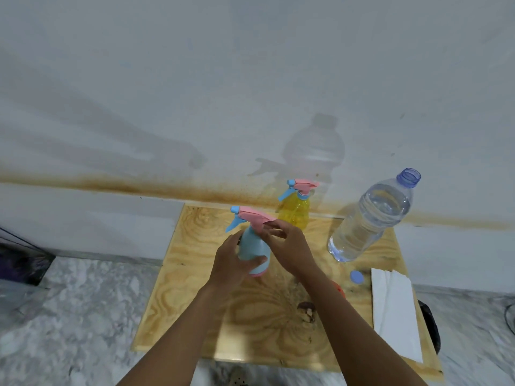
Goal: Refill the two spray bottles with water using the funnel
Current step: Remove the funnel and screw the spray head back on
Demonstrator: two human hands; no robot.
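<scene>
A light blue spray bottle (252,246) with a pink and blue trigger head stands on the wooden board (195,274). My left hand (231,263) grips its body from the left. My right hand (289,246) pinches the pink head near the neck. A yellow spray bottle (295,210) with the same kind of head stands behind it by the wall. A large clear water bottle (370,218), uncapped and mostly full, stands at the right. Its blue cap (357,277) lies on the board. An orange object (340,291), perhaps the funnel, is mostly hidden behind my right forearm.
A folded white paper towel (395,313) lies along the board's right edge, with a dark object (432,324) beyond it. The board rests on a marbled grey floor (83,316) against a stained white wall (250,79). A dark item (19,263) sits at the far left.
</scene>
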